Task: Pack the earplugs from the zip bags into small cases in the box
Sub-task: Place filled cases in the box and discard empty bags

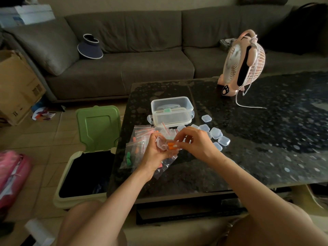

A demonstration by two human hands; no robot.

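My left hand (pixel 154 153) holds a small clear case (pixel 163 144) with its lid up, above the dark table. Orange earplugs (pixel 171 146) lie in the case. The fingers of my right hand (pixel 195 141) pinch at the earplugs and the case's right side. Under my hands lies a heap of clear zip bags (pixel 140 144) with red strips, holding orange and green earplugs (pixel 128 158). An empty zip bag (pixel 164 166) hangs below my left hand. Several shut clear cases (pixel 215 133) lie to the right. The clear lidded box (pixel 171 110) stands just beyond.
A pink desk fan (pixel 243 63) with a white cable stands at the table's far side. An open bin (pixel 85 176) with a raised green lid stands left of the table (pixel 266 139). A grey sofa (pixel 133 55), a cardboard carton (pixel 16 86) and a pink bag (pixel 12 173) surround it.
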